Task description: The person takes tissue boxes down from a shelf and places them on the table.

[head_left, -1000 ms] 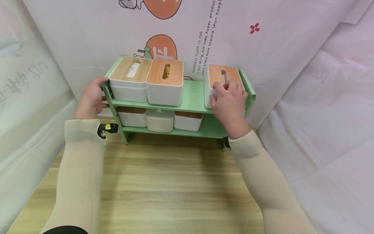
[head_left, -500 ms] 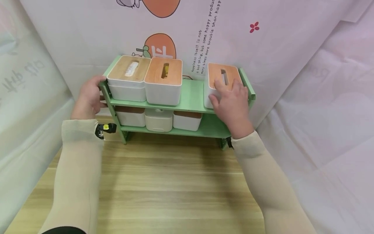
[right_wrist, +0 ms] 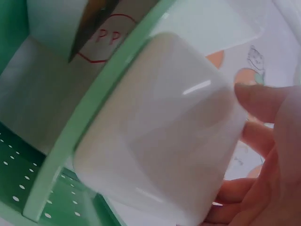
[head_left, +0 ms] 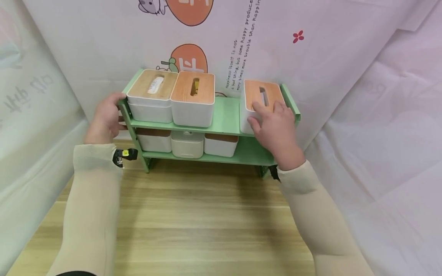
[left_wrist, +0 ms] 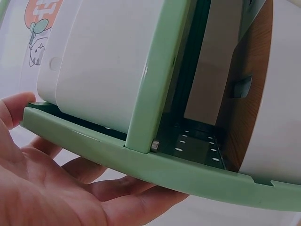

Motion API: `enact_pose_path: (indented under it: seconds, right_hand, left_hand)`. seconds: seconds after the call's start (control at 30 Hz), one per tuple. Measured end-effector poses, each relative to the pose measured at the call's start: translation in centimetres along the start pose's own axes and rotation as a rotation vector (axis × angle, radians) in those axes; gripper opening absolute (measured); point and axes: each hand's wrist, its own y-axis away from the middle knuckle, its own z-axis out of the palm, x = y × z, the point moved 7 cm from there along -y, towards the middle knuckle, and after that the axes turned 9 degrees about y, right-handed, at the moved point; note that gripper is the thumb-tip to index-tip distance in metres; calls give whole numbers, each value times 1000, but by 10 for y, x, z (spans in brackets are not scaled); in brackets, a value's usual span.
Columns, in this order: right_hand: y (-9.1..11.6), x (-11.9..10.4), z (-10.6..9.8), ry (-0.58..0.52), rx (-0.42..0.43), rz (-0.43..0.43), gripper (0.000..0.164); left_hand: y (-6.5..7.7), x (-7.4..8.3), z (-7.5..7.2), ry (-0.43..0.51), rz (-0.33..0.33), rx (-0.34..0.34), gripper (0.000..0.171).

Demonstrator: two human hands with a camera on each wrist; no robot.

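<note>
In the head view, my left hand (head_left: pixel 105 119) holds the left side panel of a green two-tier shelf (head_left: pixel 226 115). Its thumb lies on the panel's top end, and its other fingers (left_wrist: pixel 127 188) extend along the outer face. At the shelf's right end, my right hand (head_left: pixel 277 132) holds a white tissue box (right_wrist: pixel 164 127) with a wooden slotted lid (head_left: pixel 266 92). The fingers bend over the lid, and the thumb is at the front. Two more lidded boxes stand left on the upper tier: a light-wood-lidded box (head_left: pixel 150 111) and an orange-wood-lidded box (head_left: pixel 192 114).
The lower tier carries a white box (head_left: pixel 154 142), a cream box (head_left: pixel 187 147) and another white box (head_left: pixel 221 146). Behind rises a printed wall sheet (head_left: pixel 269 46). Wood-patterned floor (head_left: pixel 193 214) lies in front, and pale sheets (head_left: pixel 359 168) flank both sides.
The right-hand tissue box has shifted slightly toward me. My right hand's fingers have spread out and moved slightly forward to the box's front edge. My left hand stays on the side panel.
</note>
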Motion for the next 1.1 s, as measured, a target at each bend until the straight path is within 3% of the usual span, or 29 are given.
enact_pose_path:
  seconds: [0.5,0.73,1.1]
  right_hand:
    - [13,9,1,-13,-65,-21,51]
    - [22,6,-6,-65,-84,-36,55]
    - [25,4,-15,-72,-43,-58,54]
  left_hand:
    - [2,-6,1,-16,-3,-8,41]
    - [2,-5,0,-23,-6,-14,53]
    - [1,-1,1,18,-3,-29,36]
